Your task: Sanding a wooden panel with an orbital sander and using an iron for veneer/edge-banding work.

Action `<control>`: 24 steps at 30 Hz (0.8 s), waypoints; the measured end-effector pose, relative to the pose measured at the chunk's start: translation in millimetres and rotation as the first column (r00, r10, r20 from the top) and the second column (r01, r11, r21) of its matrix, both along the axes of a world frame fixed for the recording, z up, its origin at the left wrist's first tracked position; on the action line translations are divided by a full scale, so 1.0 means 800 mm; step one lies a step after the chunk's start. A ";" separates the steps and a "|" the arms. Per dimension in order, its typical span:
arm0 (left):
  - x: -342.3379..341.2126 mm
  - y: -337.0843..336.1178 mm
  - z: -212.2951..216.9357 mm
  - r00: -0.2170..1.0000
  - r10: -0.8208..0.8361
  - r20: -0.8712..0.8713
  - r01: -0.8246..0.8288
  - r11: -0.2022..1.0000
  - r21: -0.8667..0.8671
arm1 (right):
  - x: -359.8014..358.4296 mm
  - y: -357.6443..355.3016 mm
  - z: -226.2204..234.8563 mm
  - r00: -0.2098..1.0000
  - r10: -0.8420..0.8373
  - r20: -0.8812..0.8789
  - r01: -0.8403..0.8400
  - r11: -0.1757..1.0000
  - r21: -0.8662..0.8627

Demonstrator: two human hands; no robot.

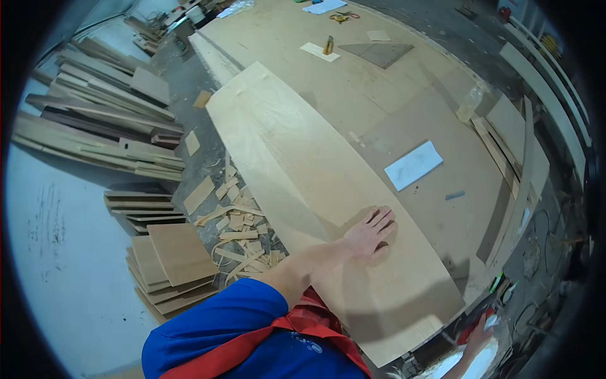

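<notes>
My left hand (371, 235) lies flat with its fingers spread on a long, pale sheet of wood veneer (297, 158). The sheet stretches slantwise along the near side of the worktable (353, 82), and its surface is slightly wavy toward the far end. Low at the right, past the sheet's near corner, my right hand (478, 338) is closed around a red object (468, 331). That object is small and partly hidden, so its kind cannot be made out.
A white pad (413, 165), a metal strip (454, 196), a utility knife (328, 45), scissors (344, 17) and a clear bottle (469, 104) lie or stand on the table. Offcuts (240, 221) litter the floor at left, beside stacked boards (101, 139). Wood strips (499, 155) lie along the right edge.
</notes>
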State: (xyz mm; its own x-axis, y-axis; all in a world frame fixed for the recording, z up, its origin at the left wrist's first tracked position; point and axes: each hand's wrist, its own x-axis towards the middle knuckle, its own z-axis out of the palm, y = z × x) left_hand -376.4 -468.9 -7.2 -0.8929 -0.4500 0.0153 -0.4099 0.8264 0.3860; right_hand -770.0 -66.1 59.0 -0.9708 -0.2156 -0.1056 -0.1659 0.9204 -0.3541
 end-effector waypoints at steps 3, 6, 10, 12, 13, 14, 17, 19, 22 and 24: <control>-0.008 0.000 -0.004 0.999 -0.006 -0.052 0.006 1.000 -0.008 | 0.081 0.078 0.048 0.944 -0.274 0.184 0.293 0.953 -0.081; -0.008 -0.013 0.003 0.999 0.028 -0.016 -0.027 0.998 0.064 | 0.165 0.193 0.029 0.934 -0.349 0.079 0.356 0.927 -0.119; -0.001 -0.027 -0.017 0.998 -0.030 0.050 0.037 0.988 -0.150 | 0.324 0.168 0.088 0.777 -0.541 0.322 0.591 0.803 -0.076; -0.013 -0.020 -0.024 0.995 -0.069 0.068 0.080 0.981 -0.177 | 0.403 0.218 0.062 0.660 -0.645 0.387 0.751 0.581 -0.313; -0.013 -0.018 -0.025 0.988 -0.141 0.060 0.150 0.974 -0.169 | 0.436 0.199 0.063 0.611 -0.669 0.424 0.792 0.505 -0.343; -0.011 -0.011 -0.025 0.988 -0.142 0.055 0.149 0.972 -0.180 | 0.466 0.167 0.066 0.568 -0.684 0.457 0.821 0.432 -0.373; -0.016 -0.005 -0.022 0.987 -0.162 0.016 0.162 0.963 -0.216 | 0.534 0.097 0.042 0.547 -0.644 0.536 0.836 0.390 -0.385; -0.006 -0.008 -0.032 0.979 -0.202 0.006 0.197 0.948 -0.252 | 0.559 0.041 0.021 0.651 -0.585 0.483 0.758 0.535 -0.374; 0.007 -0.031 -0.034 0.956 -0.294 -0.001 0.282 0.917 -0.282 | 0.566 -0.057 0.007 0.855 -0.435 0.282 0.508 0.812 -0.288; 0.017 -0.044 -0.034 0.928 -0.371 0.022 0.360 0.883 -0.302 | 0.568 -0.092 -0.012 0.922 -0.322 0.213 0.365 0.908 -0.206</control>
